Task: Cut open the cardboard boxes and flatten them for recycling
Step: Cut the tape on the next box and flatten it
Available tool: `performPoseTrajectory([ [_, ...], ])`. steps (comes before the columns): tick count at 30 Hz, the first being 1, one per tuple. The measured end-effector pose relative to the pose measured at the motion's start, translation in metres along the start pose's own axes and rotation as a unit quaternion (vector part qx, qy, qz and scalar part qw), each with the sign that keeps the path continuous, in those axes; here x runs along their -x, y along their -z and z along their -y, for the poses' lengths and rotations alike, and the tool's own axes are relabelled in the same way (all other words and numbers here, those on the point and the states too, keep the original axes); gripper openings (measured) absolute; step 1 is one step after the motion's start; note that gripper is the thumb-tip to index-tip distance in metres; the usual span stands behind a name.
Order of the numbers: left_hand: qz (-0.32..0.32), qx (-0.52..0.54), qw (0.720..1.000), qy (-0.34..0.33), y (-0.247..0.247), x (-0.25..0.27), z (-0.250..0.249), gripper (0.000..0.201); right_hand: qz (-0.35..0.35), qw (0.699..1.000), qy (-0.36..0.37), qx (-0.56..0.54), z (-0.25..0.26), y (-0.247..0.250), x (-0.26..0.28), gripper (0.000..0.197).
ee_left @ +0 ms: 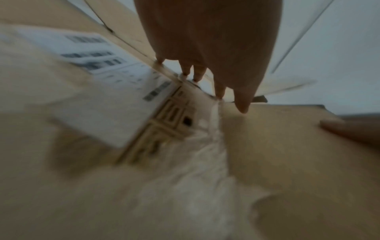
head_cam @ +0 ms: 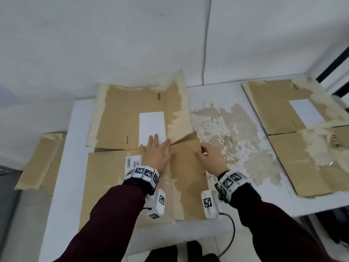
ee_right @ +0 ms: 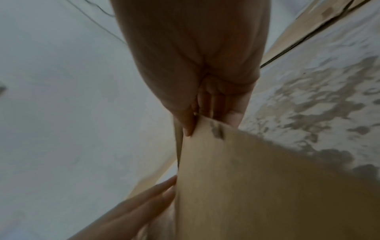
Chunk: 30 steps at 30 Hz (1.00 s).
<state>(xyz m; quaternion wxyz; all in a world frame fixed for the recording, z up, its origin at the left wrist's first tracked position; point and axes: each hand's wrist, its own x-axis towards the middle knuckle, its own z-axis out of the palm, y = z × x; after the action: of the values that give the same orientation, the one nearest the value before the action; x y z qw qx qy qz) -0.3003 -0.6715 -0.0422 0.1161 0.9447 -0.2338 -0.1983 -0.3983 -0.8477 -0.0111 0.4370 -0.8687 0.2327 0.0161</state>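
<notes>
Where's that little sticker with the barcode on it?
In the head view the barcode sticker sits on the near panel of the middle cardboard box, just left of the left hand pressing flat there.

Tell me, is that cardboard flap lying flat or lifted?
Lifted. The right hand pinches the cardboard flap's far edge, raising it off the table; the left hand presses flat beside it.
</notes>
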Motion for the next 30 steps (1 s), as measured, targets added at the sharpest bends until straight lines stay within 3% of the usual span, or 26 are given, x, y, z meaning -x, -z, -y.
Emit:
performPoseTrajectory([
  [2,0.027,-0.029,0.999,-0.019,-0.018,0.01,0.013,0.079,-0.013,0.999,-0.041,0.013,-0.008,-0.004,-0.009,0.02],
  [6,0.024,-0.052,0.998,-0.023,-0.042,0.044,0.048,0.095,-0.039,0.995,-0.052,0.075,-0.02,-0.019,-0.007,0.055],
  [9,-0.029,-0.046,0.998,0.018,-0.05,0.072,0.079,0.101,0.017,0.969,-0.029,0.244,-0.02,-0.042,0.011,0.069],
  [11,-0.032,-0.042,0.998,0.046,-0.052,0.084,0.092,0.103,0.086,0.954,-0.014,0.288,-0.016,-0.063,0.025,0.078],
  [15,-0.005,-0.06,0.997,0.056,-0.049,0.086,0.097,0.104,0.166,0.933,-0.008,0.318,-0.018,-0.095,0.037,0.074],
  [18,-0.069,-0.023,0.996,0.047,-0.033,0.077,0.099,0.083,0.179,0.928,-0.024,0.326,-0.019,-0.094,0.033,0.075],
  [21,-0.126,0.045,0.988,0.079,-0.014,0.054,0.112,0.062,0.15,0.931,-0.03,0.33,-0.01,-0.088,0.03,0.071],
  [23,-0.162,0.061,0.981,0.088,-0.002,0.033,0.124,0.057,0.092,0.94,-0.033,0.327,0.004,-0.081,0.02,0.052],
  [27,-0.112,0.001,0.994,0.011,0.021,-0.016,0.131,0.072,0.058,0.955,-0.025,0.29,0.04,-0.076,-0.036,0.049],
  [30,-0.08,-0.035,0.995,-0.043,0.027,-0.054,0.114,0.066,0.067,0.956,0.047,0.282,0.062,-0.092,-0.088,0.058],
])
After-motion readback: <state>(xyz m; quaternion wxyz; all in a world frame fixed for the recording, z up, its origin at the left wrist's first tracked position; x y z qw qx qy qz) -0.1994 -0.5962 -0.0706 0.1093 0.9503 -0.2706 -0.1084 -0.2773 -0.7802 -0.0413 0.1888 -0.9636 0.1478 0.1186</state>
